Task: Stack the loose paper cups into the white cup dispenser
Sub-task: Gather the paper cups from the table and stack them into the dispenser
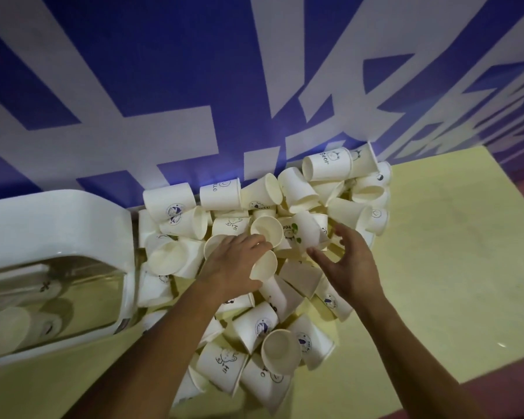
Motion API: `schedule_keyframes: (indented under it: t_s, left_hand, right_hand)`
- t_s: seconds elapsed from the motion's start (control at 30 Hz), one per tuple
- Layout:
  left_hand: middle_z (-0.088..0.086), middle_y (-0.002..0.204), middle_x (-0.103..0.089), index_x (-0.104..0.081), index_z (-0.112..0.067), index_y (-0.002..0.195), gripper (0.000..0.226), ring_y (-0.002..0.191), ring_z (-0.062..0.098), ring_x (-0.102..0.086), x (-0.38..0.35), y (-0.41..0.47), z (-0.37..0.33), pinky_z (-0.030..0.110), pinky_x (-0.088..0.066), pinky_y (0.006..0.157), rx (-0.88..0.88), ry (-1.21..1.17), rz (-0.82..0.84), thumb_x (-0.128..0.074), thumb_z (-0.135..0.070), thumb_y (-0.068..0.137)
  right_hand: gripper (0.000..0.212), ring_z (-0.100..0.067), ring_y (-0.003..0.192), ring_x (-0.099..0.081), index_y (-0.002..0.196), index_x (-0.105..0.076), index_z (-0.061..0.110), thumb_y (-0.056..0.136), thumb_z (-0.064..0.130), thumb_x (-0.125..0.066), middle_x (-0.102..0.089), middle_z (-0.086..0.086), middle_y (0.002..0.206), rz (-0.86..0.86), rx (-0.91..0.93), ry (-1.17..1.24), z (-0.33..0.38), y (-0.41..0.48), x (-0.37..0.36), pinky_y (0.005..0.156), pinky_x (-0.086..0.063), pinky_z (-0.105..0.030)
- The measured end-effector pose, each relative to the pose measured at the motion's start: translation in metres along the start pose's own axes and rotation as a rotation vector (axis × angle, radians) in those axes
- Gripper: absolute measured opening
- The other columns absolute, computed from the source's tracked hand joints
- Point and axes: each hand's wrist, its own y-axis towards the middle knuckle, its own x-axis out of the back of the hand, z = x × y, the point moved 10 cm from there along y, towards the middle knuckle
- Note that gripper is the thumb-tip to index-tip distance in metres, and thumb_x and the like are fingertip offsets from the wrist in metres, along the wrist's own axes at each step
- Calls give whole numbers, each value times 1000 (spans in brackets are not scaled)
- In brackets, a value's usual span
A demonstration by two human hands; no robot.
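Left hand point(233, 261) grip round cup point(265, 267), right hand point(354, 261) splayed

Apparently an event or company venue: a blue banner wall point(139, 55) with giant white lettering runs along the far edge of a pale yellow table point(442, 243).

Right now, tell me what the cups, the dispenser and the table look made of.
Cups: thin paper, matte white, with rolled rims and printed logos. Dispenser: likely hard plastic, glossy white with highlights; its window looks clear plastic, cups showing through. Table: smooth pale yellow, faint sheen; laminate or paint, cannot tell.
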Motion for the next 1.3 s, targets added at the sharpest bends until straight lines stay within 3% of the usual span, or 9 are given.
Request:
schedule_keyframes:
  t_s: [0.27,0.37,0.47,0.63,0.73,0.8,1.0,1.13,1.3]
  left_hand:
    - [-8,146,-47,-45,-24,145,66,130,18,-46,17,-11,7,35,-29,114,41,-193,-77,-69,-40,85]
    - [-11,147,-45,-42,-27,147,67,131,17,-40,35,-28,9,30,-29,111,90,-271,-138,-68,-42,87]
    - [-15,143,-44,-42,-29,144,67,128,10,-40,54,-50,13,25,-35,106,130,-375,-241,-71,-45,85]
    - [-19,134,-45,-47,-31,137,66,120,4,-52,83,-104,29,23,-51,92,176,-556,-459,-73,-49,79]
    - [-20,138,-42,-45,-35,138,68,120,1,-50,98,-141,49,22,-50,91,224,-557,-534,-71,-52,78]
    - [-17,140,-43,-47,-33,138,69,120,4,-52,109,-165,62,21,-48,92,232,-553,-585,-70,-54,77]
    - [-15,141,-47,-50,-29,138,70,122,-3,-48,124,-249,113,2,-35,95,328,-552,-678,-77,-48,77]
    - [-9,141,-52,-56,-22,138,68,128,5,-51,129,-309,143,12,-41,101,337,-532,-755,-79,-46,79]
    - [-8,135,-56,-58,-19,135,64,125,10,-56,124,-378,183,28,-53,93,382,-560,-834,-81,-40,79]
  right_hand:
    - [95,-30,116,-57,140,-47,13,71,73,-75,-63,-9,128,81,-137,-122,-17,7,-35,94,-51,-50]
    - [86,-31,116,-59,135,-48,14,77,73,-70,-65,-7,126,70,-139,-155,-15,7,-41,97,-48,-52]
    - [73,-31,107,-63,130,-46,16,80,60,-75,-62,2,109,9,-117,-50,-6,4,-36,91,-52,-51]
    - [77,-24,105,-62,138,-40,22,78,38,-85,-58,-1,122,-91,-18,124,16,-7,-17,83,-59,-47]
    - [77,-21,105,-62,143,-41,23,81,38,-83,-57,-1,130,-99,30,135,44,-19,-10,83,-58,-41]
    - [77,-20,109,-59,145,-41,26,83,42,-82,-53,4,132,-107,118,112,72,-28,-9,86,-58,-44]
    - [78,-14,111,-55,145,-44,28,80,50,-81,-49,16,127,-56,298,103,180,-72,-45,87,-56,-39]
    - [65,-12,102,-57,129,-54,26,77,54,-80,-58,11,119,20,383,133,239,-109,-81,79,-57,-44]
    - [74,-12,106,-56,136,-56,22,75,57,-80,-56,11,121,71,435,136,281,-154,-124,84,-57,-42]
